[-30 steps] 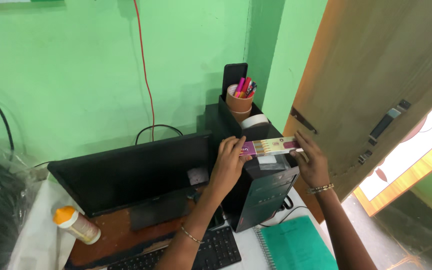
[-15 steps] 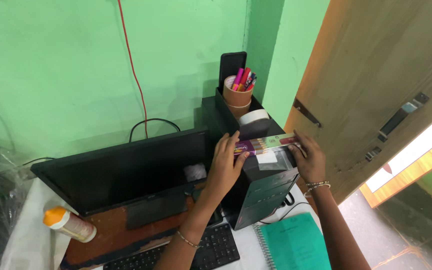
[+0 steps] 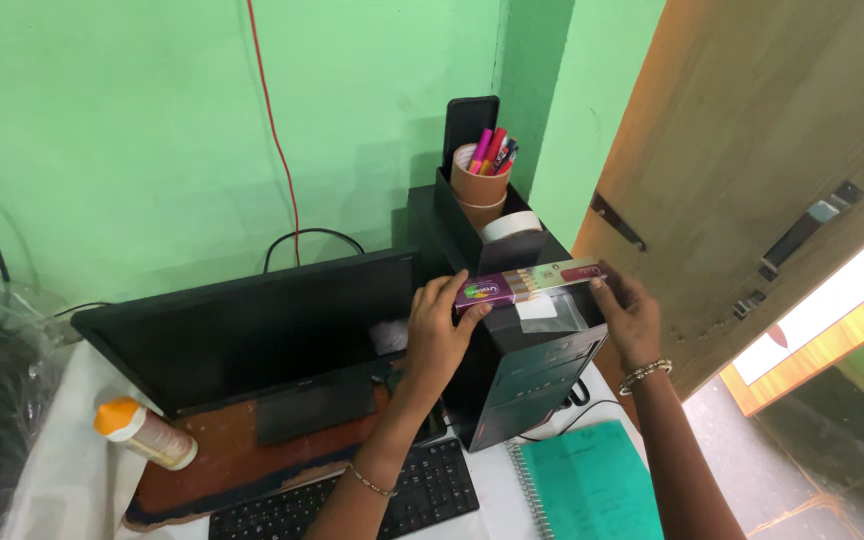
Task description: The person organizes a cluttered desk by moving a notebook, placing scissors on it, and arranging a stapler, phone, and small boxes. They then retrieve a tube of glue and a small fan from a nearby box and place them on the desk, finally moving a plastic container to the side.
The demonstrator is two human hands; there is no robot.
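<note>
Both hands hold a long flat pencil box (image 3: 530, 281) level, just above the top of the black computer tower (image 3: 527, 370). The left hand (image 3: 439, 325) has its grip closed on the purple end; the right hand (image 3: 630, 315) grasps the other end. A black tray (image 3: 472, 240) with a cup of pens (image 3: 480, 180) sits behind.

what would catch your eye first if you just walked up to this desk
First, the two hands: the left hand and right hand hold the ends of a long flat box level over the black computer tower. Behind it on the tower, a brown cup of bright markers stands against the green wall. Lower down, a dark monitor fills the middle and a teal spiral notebook lies at the front right.
</note>
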